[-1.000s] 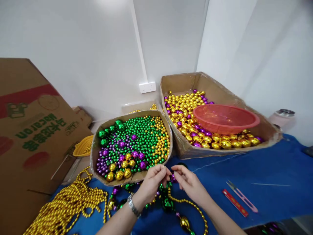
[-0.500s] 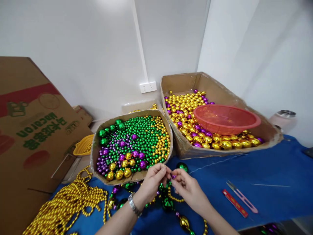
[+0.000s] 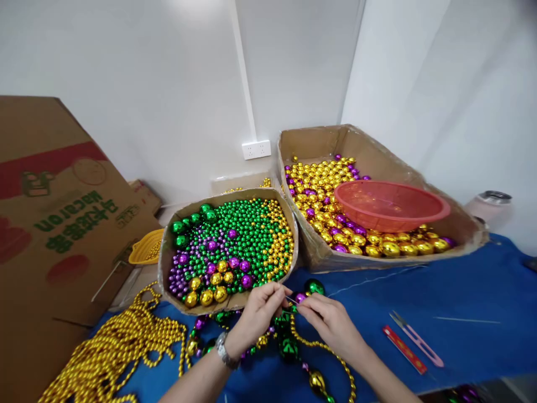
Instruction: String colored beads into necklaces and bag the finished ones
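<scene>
My left hand (image 3: 264,307), with a watch (image 3: 226,351) on its wrist, pinches a thin pale strand (image 3: 292,300); whether it is thread or a needle I cannot tell. My right hand (image 3: 329,322) has its fingers closed at the strand's other end. Just behind the fingers sits a shiny purple bead (image 3: 300,298). Below and between the hands lies a strung bead garland with a large green bead (image 3: 288,346), a gold bead (image 3: 316,382) and a string of small gold beads (image 3: 331,354). A dark green bead (image 3: 314,287) is just beyond my right hand.
A cardboard box (image 3: 164,263) of green, purple and gold beads stands ahead. Behind right, a larger box (image 3: 312,260) holds gold beads and a red basket (image 3: 392,215). Gold bead strings (image 3: 113,352) lie left. Pink snips (image 3: 419,341) and a red packet (image 3: 405,350) lie right.
My hands have drawn slightly apart, and the thin strand now shows between them. The purple bead is now more visible behind the fingers. The view has shifted slightly.
</scene>
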Demonstrator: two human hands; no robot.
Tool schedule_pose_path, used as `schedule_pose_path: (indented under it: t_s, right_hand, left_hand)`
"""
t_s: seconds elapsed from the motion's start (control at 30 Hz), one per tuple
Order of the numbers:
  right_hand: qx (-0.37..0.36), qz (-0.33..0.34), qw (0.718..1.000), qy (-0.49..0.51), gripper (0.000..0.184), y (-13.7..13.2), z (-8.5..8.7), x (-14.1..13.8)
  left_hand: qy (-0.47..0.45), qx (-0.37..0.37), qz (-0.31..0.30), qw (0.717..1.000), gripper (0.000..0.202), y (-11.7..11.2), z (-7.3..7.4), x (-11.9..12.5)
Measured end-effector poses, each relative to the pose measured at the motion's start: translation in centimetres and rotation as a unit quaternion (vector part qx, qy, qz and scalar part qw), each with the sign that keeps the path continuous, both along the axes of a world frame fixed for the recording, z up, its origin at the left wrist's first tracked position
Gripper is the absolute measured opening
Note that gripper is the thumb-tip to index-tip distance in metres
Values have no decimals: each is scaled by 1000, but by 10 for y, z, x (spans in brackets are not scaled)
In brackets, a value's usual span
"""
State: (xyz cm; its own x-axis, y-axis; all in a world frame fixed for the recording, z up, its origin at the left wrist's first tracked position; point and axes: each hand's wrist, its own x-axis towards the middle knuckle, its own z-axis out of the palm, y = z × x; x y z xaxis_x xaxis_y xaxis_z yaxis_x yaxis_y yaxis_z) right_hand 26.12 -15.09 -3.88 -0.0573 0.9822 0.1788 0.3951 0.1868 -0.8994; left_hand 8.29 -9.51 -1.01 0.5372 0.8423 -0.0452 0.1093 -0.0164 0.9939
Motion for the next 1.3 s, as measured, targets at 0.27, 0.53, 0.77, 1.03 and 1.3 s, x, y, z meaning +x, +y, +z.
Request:
schedule_pose_path:
  t_s: [0.27,0.53,0.77,1.03,1.3]
  right_hand:
    - [-53,-40,977,201,34,-9,-1,8]
    - [-61,-97,812,572,29,-4,-6,7]
    - [-59,-139,772,618,27,-9,-6,14]
    - [-87,-171,842,504,37,-13,-20,13]
    - [-94,-87,973,192,26,-21,14,13]
  left_hand:
    - [123,188,22,974,32,-2,-1,-9]
    - [-216,-205,17,954,33,-8,-19,-6]
    - [-387,-302,12,871,26,-11,-22,6]
    - [-326,-303,26,895,32,-14,-46,-5]
    - [-162,-66,37,984,30,-12,-8,4]
